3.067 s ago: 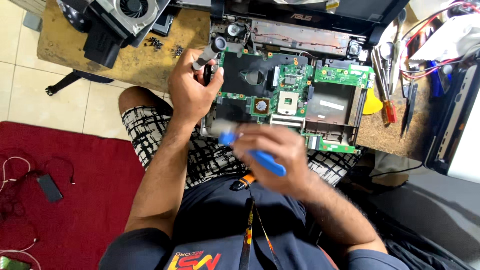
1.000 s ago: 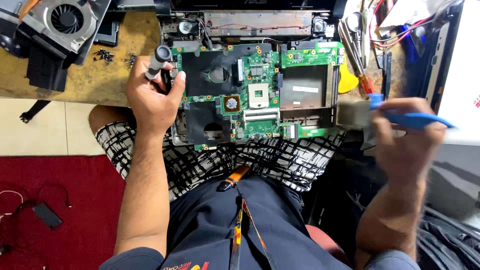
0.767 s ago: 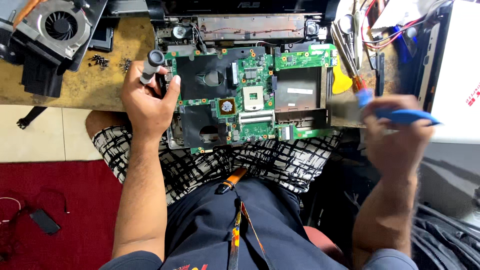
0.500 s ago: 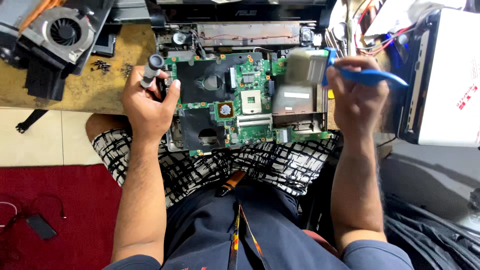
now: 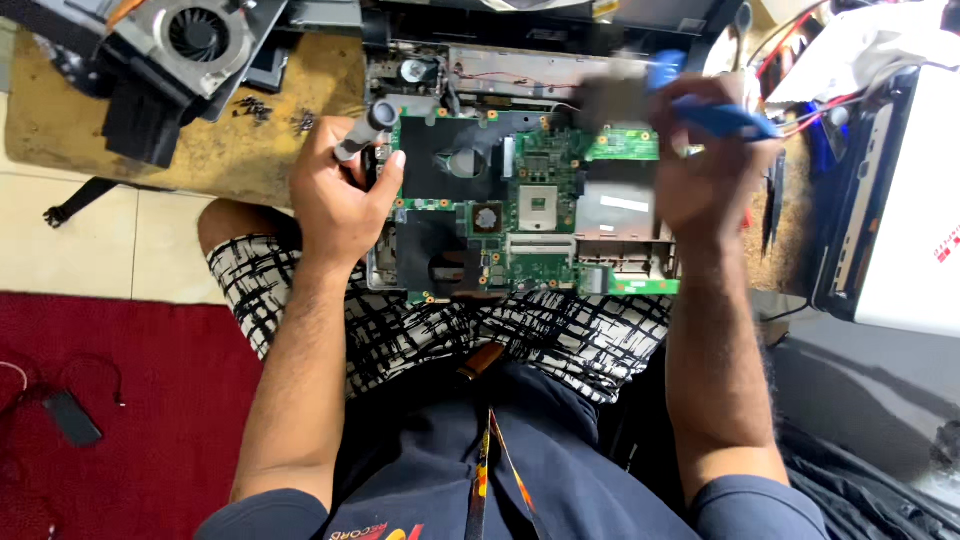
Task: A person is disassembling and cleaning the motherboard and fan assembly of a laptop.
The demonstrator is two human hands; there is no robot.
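- Left hand (image 5: 335,195) is closed around a grey cylindrical tool handle (image 5: 365,128); the handle sticks up past the thumb, and the hand rests at the left edge of the green laptop motherboard (image 5: 520,215)
- Right hand (image 5: 700,170) is clenched on a blue-handled brush (image 5: 715,115); its blurred bristle end hovers over the upper right of the motherboard; whether it touches the board cannot be told
- The motherboard lies in the laptop base (image 5: 530,70), partly on the wooden table (image 5: 230,150) and partly over the person's lap in black-and-white patterned shorts (image 5: 420,325)
- A cooling fan assembly (image 5: 190,40) sits at the table's upper left; small black screws (image 5: 270,110) lie near it; coloured wires (image 5: 800,110) lie at the right
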